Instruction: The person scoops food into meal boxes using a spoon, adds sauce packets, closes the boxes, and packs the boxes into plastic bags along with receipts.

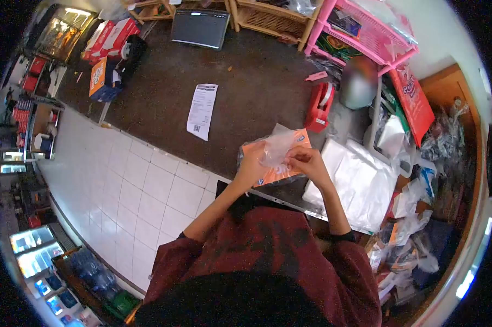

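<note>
Above an orange printed packet (300, 139) at the counter's front edge, my left hand (251, 163) is closed on a small translucent plastic bag (276, 146). My right hand (308, 162) is at the bag's right side with its fingers pinched together; what lies between the fingertips is too small to make out. Clear plastic shows around the packet's edges. Just right of my right hand lies a stack of white plastic bags (352, 180). A red tape dispenser (319, 107) stands behind the packet.
A printed receipt (202, 111) lies on the dark counter (153, 117). Farther left are a blue and orange box (105, 80) and red boxes (111, 39). A black device (200, 28) and a pink rack (366, 32) stand at the back. Loose plastic bags (412, 234) crowd the right.
</note>
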The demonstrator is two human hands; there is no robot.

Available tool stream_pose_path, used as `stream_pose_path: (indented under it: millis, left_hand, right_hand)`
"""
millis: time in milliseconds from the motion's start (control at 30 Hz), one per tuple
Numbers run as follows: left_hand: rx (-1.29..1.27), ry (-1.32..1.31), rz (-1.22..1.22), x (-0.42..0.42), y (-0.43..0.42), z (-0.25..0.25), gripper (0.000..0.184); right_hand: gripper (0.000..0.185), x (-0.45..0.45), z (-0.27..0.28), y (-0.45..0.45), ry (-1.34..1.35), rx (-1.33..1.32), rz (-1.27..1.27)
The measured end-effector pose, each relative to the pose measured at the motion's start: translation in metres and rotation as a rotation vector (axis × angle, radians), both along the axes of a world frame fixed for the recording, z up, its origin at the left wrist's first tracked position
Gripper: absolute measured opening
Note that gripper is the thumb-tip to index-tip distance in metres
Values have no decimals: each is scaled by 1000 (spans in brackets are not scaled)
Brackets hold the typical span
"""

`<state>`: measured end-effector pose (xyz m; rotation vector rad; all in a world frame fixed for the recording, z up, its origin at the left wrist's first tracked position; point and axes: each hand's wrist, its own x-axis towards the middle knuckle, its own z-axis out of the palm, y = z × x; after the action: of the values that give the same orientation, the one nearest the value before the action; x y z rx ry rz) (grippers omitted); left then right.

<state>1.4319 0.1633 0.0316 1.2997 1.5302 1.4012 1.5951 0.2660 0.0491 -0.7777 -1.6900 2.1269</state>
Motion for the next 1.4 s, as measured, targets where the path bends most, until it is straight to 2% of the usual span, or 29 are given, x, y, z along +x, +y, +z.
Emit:
stream_pose_path:
  millis: [67, 100, 167, 300, 333, 433, 500, 567, 600, 667, 700, 767, 800, 867, 900, 933, 967, 1000, 1033, 1067, 1100, 1133, 1167, 1200, 1233, 1267, 1300, 1333, 1400]
  left_hand:
    - [-47, 158, 39, 1, 3, -16, 36]
    - [-47, 155, 21, 2, 2, -9, 36]
    - [-99, 627, 58, 0, 2, 19, 35]
    - [-93, 663, -32, -40, 9, 29, 39]
    - [-58, 674, -32, -60, 12, 24, 44]
    - [-152, 508, 115, -135, 21, -20, 59]
    - [-354, 844, 481, -212, 25, -107, 62]
    - [-462, 769, 744, -216, 37, -98, 67]
    - [-460, 770, 740, -225, 40, -109, 67]
    - [-402, 846, 638, -246, 35, -142, 71]
    - [-408, 847, 631, -246, 37, -139, 71]
    - [-504, 454, 489, -242, 47, -110, 75]
    - [-504, 455, 485, -233, 56, -88, 75]
    - [-188, 524, 457, -195, 75, -33, 79]
    - [-177, 413, 408, -180, 85, -11, 88]
    - [-106, 363, 333, -161, 94, 16, 95]
    - [17, 129, 245, -133, 101, 46, 99]
    - [-60, 52, 201, -108, 103, 75, 102]
    - [13, 63, 169, -81, 104, 82, 99]
    - [86, 74, 136, -54, 106, 90, 96]
    - [158, 83, 101, -28, 107, 96, 93]
    - [-9, -130, 38, -5, 101, 106, 82]
    - [6, -36, 21, 7, 97, 78, 72]
    - [62, 159, 52, 16, 92, 68, 63]
    - [-50, 116, 17, 22, 86, 66, 57]
    - [-98, 329, -35, 23, 77, 52, 57]
    - [-145, 541, -83, 22, 70, 38, 57]
    - [-144, 536, -77, 23, 64, 37, 57]
    - [14, 881, -37, 22, 51, 34, 59]
  right_hand:
    - [7, 1, -7, -9, -69, 255, -135]
    - [7, 1, -7, -15, -75, 253, -151]
    - [11, 2, -7, -23, -257, 558, -435]
    - [11, 20, -20, 12, -302, 456, -468]
    - [10, 27, -29, 28, -121, 269, -516]
    - [17, 25, -29, 90, -395, 632, -690]
    - [18, 19, -66, 123, -464, 705, -726]
    - [22, 10, -91, 142, -454, 164, -666]
    - [22, 8, -89, 144, -455, 163, -671]
    - [24, 6, -83, 138, -230, 93, -682]
    - [24, 11, -83, 127, -235, 86, -684]
    - [19, 27, -80, 94, -334, 350, -638]
    - [19, 30, -73, 80, -336, 349, -642]
    - [13, 37, -51, 54, -1240, 1005, -449]
    - [13, 43, -45, 55, -1243, 1005, -451]
    - [13, 52, -40, 57, -1012, 859, -516]
    - [14, 57, -32, 55, -782, 707, -571]
    - [19, 51, -6, 54, -570, 541, -653]
    - [24, 41, 25, 51, -445, 494, -692]
    - [43, 36, 54, 47, -157, 416, -614]
    - [43, 28, 75, 38, -160, 412, -609]
    - [55, 20, 91, 26, 7, 276, -575]
    - [67, 17, 99, 15, 172, 140, -539]
    - [67, 23, 94, 8, 171, 139, -537]
    - [71, 33, 82, 4, -57, 67, -496]
    - [76, 45, 67, -1, -287, -5, -454]
    - [73, 56, 45, -10, -324, 110, -430]
    - [70, 63, 43, -16, -441, 166, -377]
    - [66, 71, 33, -19, -560, 215, -316]
